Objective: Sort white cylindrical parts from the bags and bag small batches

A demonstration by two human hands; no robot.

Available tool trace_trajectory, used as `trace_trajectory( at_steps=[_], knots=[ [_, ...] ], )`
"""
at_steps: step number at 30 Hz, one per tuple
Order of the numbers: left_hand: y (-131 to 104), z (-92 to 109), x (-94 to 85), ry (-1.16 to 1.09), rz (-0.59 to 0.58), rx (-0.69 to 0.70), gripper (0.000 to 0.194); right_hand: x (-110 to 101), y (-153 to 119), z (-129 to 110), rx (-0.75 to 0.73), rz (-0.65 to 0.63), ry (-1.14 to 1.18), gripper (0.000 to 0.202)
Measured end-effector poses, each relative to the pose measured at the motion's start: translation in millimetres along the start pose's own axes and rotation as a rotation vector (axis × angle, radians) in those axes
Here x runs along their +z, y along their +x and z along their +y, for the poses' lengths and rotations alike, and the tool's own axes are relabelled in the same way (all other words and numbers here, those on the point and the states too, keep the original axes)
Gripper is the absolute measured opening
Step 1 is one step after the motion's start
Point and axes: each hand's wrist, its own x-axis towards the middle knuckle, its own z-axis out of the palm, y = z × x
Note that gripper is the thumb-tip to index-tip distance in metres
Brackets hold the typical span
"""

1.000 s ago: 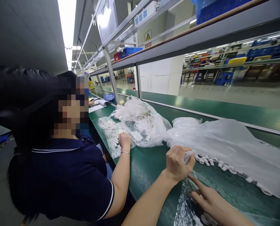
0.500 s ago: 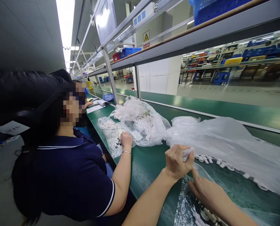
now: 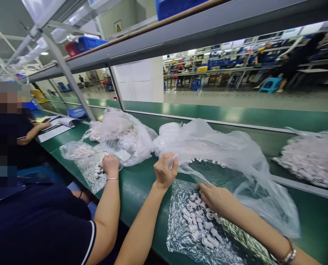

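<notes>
My left hand (image 3: 165,171) is closed in a pinch on the edge of a large clear plastic bag (image 3: 235,147). To its right, my right hand (image 3: 217,198) has its fingers curled at the bag's near edge, just above the crinkled silver sheet (image 3: 177,221). Its fingertips are partly hidden, but they appear to grip the film. Small white plastic fittings (image 3: 199,217), short and tubular, lie loose on that sheet below my right hand. More white fittings (image 3: 205,161) show in a row along the bag, under its film.
On the left a co-worker's hand (image 3: 110,165) is over a second silver sheet (image 3: 89,173) with white pieces. Filled plastic bags (image 3: 125,134) stand behind it. A heap of bagged white parts (image 3: 315,158) lies at right. A shelf beam (image 3: 208,33) crosses above the green bench (image 3: 136,176).
The view has swung right. My right hand has moved away from my left, and the bag's edge is spread between them. More of the silver sheet and its fittings now shows.
</notes>
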Motion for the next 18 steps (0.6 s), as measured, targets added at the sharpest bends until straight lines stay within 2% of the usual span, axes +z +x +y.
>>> trace_trajectory(
  at_steps=[3, 5, 8, 10, 13, 15, 18],
  knots=[
    [-1.8, -1.7, 1.4, -0.016, -0.003, 0.014, 0.017, -0.8, -13.5, -3.7, 0.043, -0.127, -0.028, 0.039],
    [-1.8, -2.3, 1.5, -0.011, -0.003, 0.017, 0.016, -7.1, -21.1, -5.6, 0.063, -0.158, -0.023, 0.039],
    [-1.0, -1.8, 0.3, 0.002, 0.000, -0.009, 0.014, -28.5, -25.3, -5.2, 0.062, -0.181, 0.080, 0.041],
    [-0.5, -0.4, -1.4, 0.012, 0.003, -0.040, 0.012, -45.2, -18.5, -0.7, 0.059, -0.155, 0.191, 0.047],
    [0.4, 3.4, -4.7, 0.045, 0.013, -0.063, 0.010, -55.7, 11.1, 15.5, 0.092, -0.013, 0.249, 0.053],
    [1.5, 6.4, -6.2, 0.039, 0.041, -0.063, 0.011, -48.2, 42.3, 30.3, 0.116, 0.085, 0.209, 0.051],
    [4.1, 7.9, -4.8, -0.076, 0.092, -0.043, 0.017, -29.5, 96.5, 44.9, 0.053, 0.195, 0.220, 0.048]
  ],
)
